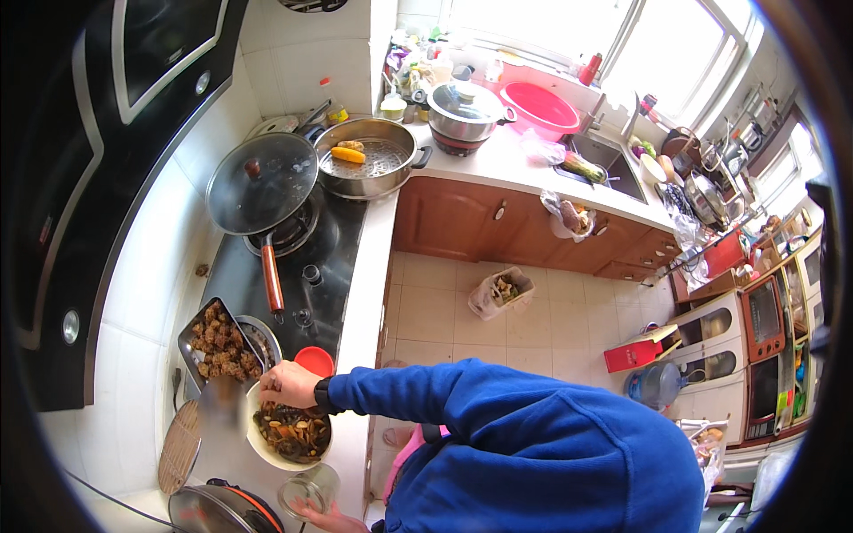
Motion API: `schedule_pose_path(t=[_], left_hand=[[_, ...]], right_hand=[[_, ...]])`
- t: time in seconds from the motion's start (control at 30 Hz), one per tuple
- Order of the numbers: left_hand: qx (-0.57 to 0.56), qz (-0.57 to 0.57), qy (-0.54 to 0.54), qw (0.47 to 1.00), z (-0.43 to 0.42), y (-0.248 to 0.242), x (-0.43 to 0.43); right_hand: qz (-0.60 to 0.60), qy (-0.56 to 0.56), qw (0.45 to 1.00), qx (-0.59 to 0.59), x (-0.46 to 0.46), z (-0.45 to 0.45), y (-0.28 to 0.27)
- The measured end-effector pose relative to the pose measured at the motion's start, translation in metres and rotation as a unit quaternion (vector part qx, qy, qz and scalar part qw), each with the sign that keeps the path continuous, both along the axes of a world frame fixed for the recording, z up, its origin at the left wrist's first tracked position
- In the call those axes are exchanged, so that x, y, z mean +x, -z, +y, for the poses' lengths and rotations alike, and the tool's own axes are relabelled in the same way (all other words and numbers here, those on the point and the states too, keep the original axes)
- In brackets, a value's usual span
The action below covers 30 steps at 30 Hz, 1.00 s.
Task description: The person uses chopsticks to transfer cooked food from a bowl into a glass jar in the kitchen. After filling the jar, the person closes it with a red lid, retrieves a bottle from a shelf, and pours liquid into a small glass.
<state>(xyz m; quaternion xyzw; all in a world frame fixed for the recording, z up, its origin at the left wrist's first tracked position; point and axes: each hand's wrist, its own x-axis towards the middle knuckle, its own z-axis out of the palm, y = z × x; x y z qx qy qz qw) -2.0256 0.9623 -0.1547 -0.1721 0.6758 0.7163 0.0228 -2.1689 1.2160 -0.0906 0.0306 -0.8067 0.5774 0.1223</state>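
Observation:
My right hand (290,384), with a dark band at its wrist, is over the rim of a cream bowl (252,436). Its fingers are bent together and point down; whether they pinch something is hidden. Inside the bowl lies a dark mix of sliced vegetables (293,433). Lower down, my left hand (331,518) holds a clear glass jar (312,490) beside the bowl, with fingers showing through the glass. A round red lid (314,361) lies just above my right hand. A dark rectangular tray (188,356) of browned fried pieces (222,343) is at the left.
A lidded pan (262,183) covers the burner, its handle (271,273) pointing towards me. Beyond it is a steamer pot (366,176) with corn. A round slatted rack (180,446) leans at the wall. A bagged bin (501,293) stands on the floor. A blurred patch hides the counter left of the bowl.

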Motion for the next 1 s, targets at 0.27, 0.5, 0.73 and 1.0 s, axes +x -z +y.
schedule_pose_path(t=[0.27, 0.5, 0.73, 1.0], left_hand=[[0.003, -0.001, 0.016, 1.000, 0.014, -0.002, -0.002], [-0.009, 0.017, -0.003, 1.000, -0.043, 0.027, 0.019], [-0.018, 0.000, -0.081, 0.997, -0.013, 0.009, 0.025], [-0.027, 0.005, -0.135, 0.990, 0.012, 0.005, 0.030]], right_hand=[[-0.010, -0.087, 0.996, 0.030, 0.059, -0.002, -0.053], [-0.097, -0.172, 0.980, -0.013, 0.077, -0.001, -0.014], [-0.128, -0.079, 0.983, -0.103, 0.059, 0.038, -0.039], [-0.139, -0.082, 0.985, -0.064, -0.002, 0.037, -0.015]])
